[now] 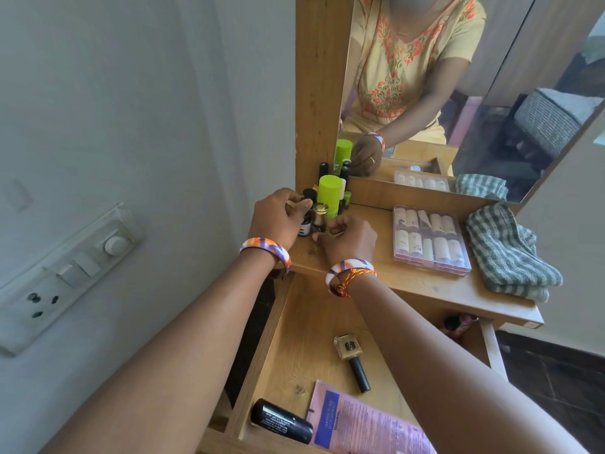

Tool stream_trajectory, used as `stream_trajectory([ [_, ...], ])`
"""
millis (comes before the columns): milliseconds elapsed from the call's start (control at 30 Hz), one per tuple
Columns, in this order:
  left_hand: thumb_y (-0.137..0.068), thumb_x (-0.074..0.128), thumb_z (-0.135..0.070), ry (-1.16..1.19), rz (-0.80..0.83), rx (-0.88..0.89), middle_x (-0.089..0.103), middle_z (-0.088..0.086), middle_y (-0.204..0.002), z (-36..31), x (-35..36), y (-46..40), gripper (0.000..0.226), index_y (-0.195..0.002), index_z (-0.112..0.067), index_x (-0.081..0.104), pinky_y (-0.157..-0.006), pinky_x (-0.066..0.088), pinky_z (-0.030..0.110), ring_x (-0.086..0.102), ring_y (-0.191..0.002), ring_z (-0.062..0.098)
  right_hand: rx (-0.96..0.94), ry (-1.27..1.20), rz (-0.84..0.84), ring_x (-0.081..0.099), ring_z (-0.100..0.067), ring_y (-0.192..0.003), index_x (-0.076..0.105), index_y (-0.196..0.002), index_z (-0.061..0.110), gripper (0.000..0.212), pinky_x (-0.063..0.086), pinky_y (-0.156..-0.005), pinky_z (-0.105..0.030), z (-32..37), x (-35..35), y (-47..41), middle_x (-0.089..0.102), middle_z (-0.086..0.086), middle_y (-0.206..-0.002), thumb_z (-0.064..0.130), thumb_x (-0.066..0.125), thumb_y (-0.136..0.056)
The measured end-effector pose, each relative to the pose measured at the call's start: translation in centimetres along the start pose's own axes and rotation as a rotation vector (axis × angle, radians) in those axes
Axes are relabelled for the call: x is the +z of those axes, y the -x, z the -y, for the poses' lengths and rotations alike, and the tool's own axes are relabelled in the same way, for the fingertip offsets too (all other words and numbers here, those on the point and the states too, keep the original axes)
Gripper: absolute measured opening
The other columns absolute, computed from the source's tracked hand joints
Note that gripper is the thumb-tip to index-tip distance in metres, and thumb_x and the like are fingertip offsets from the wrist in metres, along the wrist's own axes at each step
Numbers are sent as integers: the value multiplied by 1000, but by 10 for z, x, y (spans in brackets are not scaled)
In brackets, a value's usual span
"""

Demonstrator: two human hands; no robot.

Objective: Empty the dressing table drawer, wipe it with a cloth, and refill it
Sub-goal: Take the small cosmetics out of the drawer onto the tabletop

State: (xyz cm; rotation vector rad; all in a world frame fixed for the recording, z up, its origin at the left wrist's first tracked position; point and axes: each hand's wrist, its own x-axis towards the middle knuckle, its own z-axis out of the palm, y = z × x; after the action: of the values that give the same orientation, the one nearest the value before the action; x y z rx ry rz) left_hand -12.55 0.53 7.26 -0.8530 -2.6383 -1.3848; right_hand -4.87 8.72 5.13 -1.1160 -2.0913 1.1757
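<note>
The wooden drawer is pulled open below the dressing tabletop. Inside it lie a gold nail polish bottle, a black tube and a pink printed packet. Both my hands are up at the tabletop's back left corner among small bottles. My left hand grips a small black-capped bottle. My right hand pinches the base of an upright gold-capped bottle. A folded green-checked cloth lies on the right of the tabletop.
A lime-green-capped bottle and dark tubes stand against the mirror frame. A clear box of small vials lies mid-tabletop. A switch and socket board is on the left wall. Another dark item shows under the tabletop.
</note>
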Motion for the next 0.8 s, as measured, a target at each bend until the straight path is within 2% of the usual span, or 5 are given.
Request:
stream_trajectory([
  [233,-88,61,-28,-132,104,-7,54,-1,-70,1,-24,25,18,-80,-12,59,-59,37,22,52,-69,17,-144,35,99,47,-4,-59,59,-72,18,18,32,-49,-13,-4,-18,21,53,8,-65,14,77,-71],
  [400,-84,61,-14,-451,840,-29,60,3,-67,-11,-44,49,14,-83,-3,67,-54,39,22,54,-63,19,-396,254,397,49,-9,-61,59,-67,20,19,35,-47,-3,0,-32,60,51,12,-62,6,71,-73],
  [467,-81,62,-13,-554,1007,-61,58,4,-64,-15,-48,59,8,-80,-6,65,-53,40,22,52,-60,18,-441,409,611,52,-11,-70,66,-77,17,11,36,-52,-5,-2,-34,75,57,6,-70,8,72,-74],
  [667,-82,67,-16,-631,1094,-92,63,6,-81,-12,-44,84,14,-93,-7,65,-62,49,23,59,-75,19,-273,780,1171,58,-12,-71,61,-119,11,36,45,-60,-19,-38,-19,121,67,-7,-106,21,65,-84],
  [800,-82,68,-18,-627,1077,-80,61,5,-87,-9,-45,98,19,-98,-7,63,-69,51,25,58,-78,17,-287,742,1176,61,-25,-106,59,-124,11,38,51,-92,-36,-58,-16,140,65,-10,-119,20,60,-88],
])
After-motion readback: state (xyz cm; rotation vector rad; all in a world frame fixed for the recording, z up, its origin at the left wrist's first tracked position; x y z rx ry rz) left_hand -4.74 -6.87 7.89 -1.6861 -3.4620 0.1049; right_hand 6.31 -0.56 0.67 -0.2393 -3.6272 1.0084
